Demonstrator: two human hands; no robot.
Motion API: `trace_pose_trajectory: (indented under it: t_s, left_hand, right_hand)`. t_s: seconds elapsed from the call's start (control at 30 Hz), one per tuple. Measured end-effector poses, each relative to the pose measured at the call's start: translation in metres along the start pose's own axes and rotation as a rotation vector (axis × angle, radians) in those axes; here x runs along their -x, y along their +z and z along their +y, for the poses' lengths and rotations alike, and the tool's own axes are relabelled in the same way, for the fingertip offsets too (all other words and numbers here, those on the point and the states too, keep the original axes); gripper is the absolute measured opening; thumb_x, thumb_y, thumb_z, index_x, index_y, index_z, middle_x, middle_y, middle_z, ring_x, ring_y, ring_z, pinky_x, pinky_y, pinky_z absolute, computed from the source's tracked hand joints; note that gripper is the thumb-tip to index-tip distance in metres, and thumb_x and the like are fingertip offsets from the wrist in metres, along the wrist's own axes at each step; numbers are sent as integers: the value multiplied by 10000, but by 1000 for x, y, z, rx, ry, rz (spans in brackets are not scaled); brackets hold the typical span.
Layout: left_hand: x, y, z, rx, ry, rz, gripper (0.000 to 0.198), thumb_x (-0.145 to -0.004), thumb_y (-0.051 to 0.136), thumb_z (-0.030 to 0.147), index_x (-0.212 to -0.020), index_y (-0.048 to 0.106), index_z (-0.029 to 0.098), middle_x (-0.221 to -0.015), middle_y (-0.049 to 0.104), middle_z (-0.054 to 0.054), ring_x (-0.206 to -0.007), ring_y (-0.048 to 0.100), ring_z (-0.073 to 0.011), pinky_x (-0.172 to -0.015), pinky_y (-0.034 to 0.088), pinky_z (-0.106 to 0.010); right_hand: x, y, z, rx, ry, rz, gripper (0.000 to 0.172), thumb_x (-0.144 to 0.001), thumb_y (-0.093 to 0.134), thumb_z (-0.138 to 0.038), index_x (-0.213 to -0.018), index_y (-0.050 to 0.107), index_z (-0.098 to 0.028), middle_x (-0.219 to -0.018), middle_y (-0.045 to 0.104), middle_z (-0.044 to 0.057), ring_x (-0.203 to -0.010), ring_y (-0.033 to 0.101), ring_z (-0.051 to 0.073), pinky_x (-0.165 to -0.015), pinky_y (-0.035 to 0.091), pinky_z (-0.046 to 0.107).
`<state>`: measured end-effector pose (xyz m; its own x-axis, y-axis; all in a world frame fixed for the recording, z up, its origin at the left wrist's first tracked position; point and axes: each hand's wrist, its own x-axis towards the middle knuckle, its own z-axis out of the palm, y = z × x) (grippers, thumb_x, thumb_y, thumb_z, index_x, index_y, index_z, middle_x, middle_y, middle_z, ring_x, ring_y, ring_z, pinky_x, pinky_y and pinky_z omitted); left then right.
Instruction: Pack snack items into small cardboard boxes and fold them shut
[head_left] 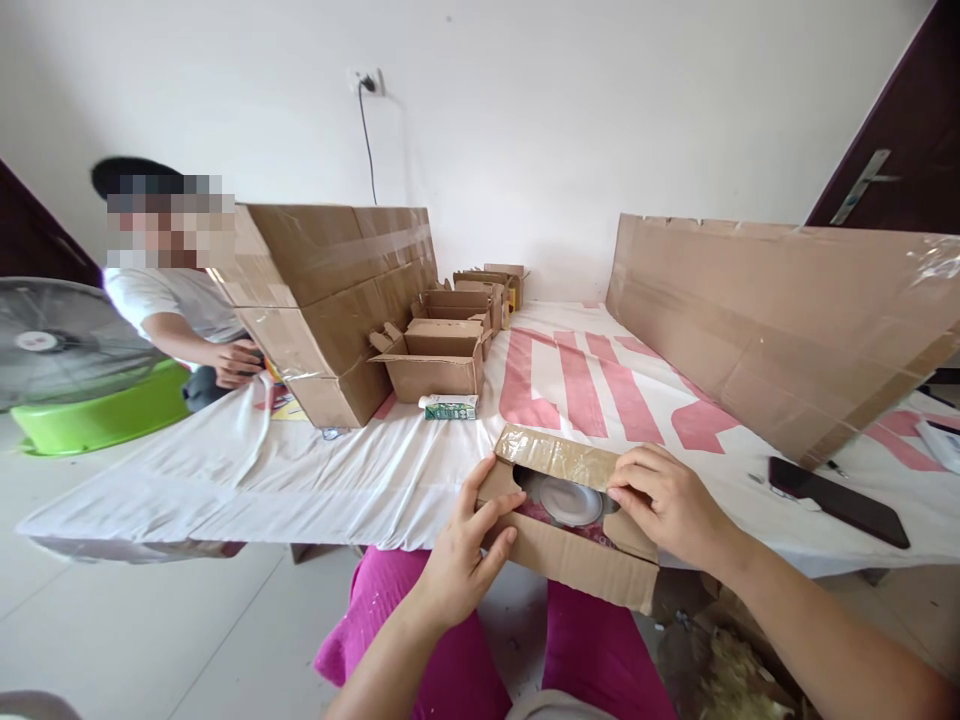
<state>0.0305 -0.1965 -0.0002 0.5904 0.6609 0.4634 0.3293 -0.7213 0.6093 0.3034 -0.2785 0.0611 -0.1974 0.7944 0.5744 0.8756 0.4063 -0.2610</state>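
Note:
A small cardboard box (581,565) sits at the near edge of the table, its top flaps parted. Through the opening shows a pale, rounded item (571,500) with something dark red and printed beside it; I cannot make out what it is. My left hand (469,545) grips the box's left end, fingers over the side and the edge of the opening. On the right, my right hand (667,500) pinches the far flap near its corner. Clear tape covers part of that far flap. A small green-and-white carton (450,408) lies beyond the box.
Open cardboard boxes (436,378) line up toward the wall. Stacked cartons (330,300) stand left, and a large cardboard panel (780,320) right. A phone (840,502) lies on the white-and-red cloth (420,490). At left are another person (184,310) and a fan (64,345).

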Motion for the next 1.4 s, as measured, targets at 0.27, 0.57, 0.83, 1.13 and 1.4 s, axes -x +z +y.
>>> trace_pose_trajectory:
  t_s: [0.27, 0.57, 0.83, 1.13, 1.4]
  left_hand:
    - [-1, 0, 1, -9, 9, -2, 328, -945, 474, 274, -1238, 616, 234, -1554, 254, -135, -1367, 414, -329, -984, 515, -425]
    - [-7, -1, 3, -28, 12, 3, 313, -935, 489, 270, -1211, 630, 229, -1545, 284, -139, -1323, 471, -313, -935, 538, -392]
    - [-15, 1, 1, -14, -21, -12, 287, -941, 471, 280, -1163, 645, 225, -1534, 282, -143, -1338, 449, -308, -1007, 484, -432]
    - [-16, 1, 3, -30, -45, -20, 279, -947, 452, 290, -1146, 639, 235, -1541, 273, -134, -1252, 534, -286, -929, 532, -405]
    - [-13, 0, 2, -57, -30, -19, 275, -951, 459, 283, -1152, 643, 244, -1538, 290, -112, -1299, 493, -298, -980, 513, -415]
  right_hand:
    - [-21, 4, 10, 110, 6, -194, 219, -926, 448, -151, -758, 577, -209, -750, 603, 17, -715, 567, 161, -636, 449, 292]
    - [-48, 1, 23, 94, -247, -289, 208, -952, 471, -211, -827, 637, -210, -926, 651, 56, -861, 567, 182, -753, 477, 318]
    - [-70, 13, 36, 241, -272, -398, 186, -942, 481, -206, -819, 620, -192, -824, 651, 42, -753, 586, 168, -675, 431, 284]
    - [-99, 31, 27, 245, 7, -488, 89, -935, 475, -201, -925, 563, -197, -712, 669, 37, -629, 597, 203, -580, 329, 283]
    - [-98, 50, 61, -462, 633, -191, 172, -921, 337, -154, -778, 392, -231, -675, 685, 27, -448, 531, 120, -467, 417, 247]
